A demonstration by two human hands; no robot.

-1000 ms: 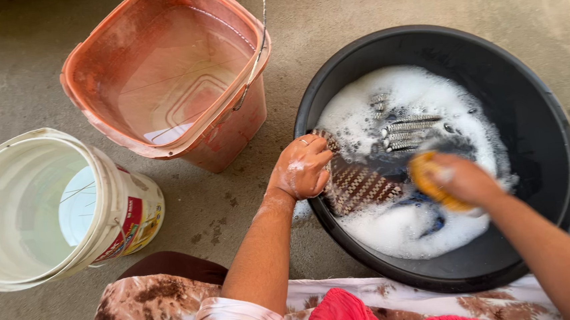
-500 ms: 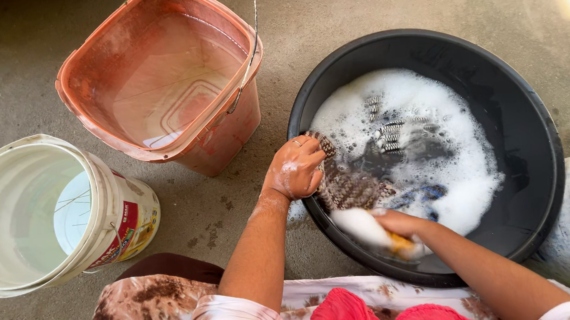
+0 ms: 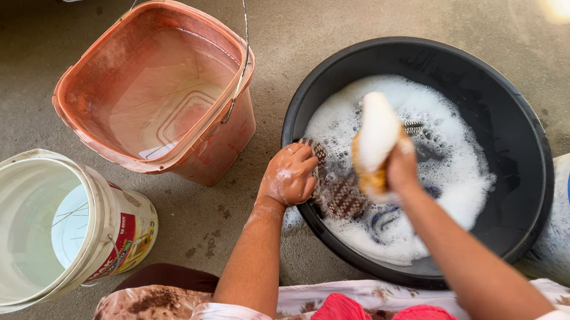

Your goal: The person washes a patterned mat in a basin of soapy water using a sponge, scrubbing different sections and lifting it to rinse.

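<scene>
Cloth (image 3: 341, 193), patterned brown and white, lies draped over the near-left rim of the black basin (image 3: 532, 163), half in the suds (image 3: 459, 161). Left hand (image 3: 288, 177) has its fingers curled tight on the cloth, pinning it to the rim so it stays taut. Right hand (image 3: 399, 169) has its fingers wrapped around a foamy yellow brush (image 3: 374, 144), raised above the cloth. Two buckets stand to the left on the concrete floor: orange (image 3: 159, 88) and white (image 3: 49, 226).
</scene>
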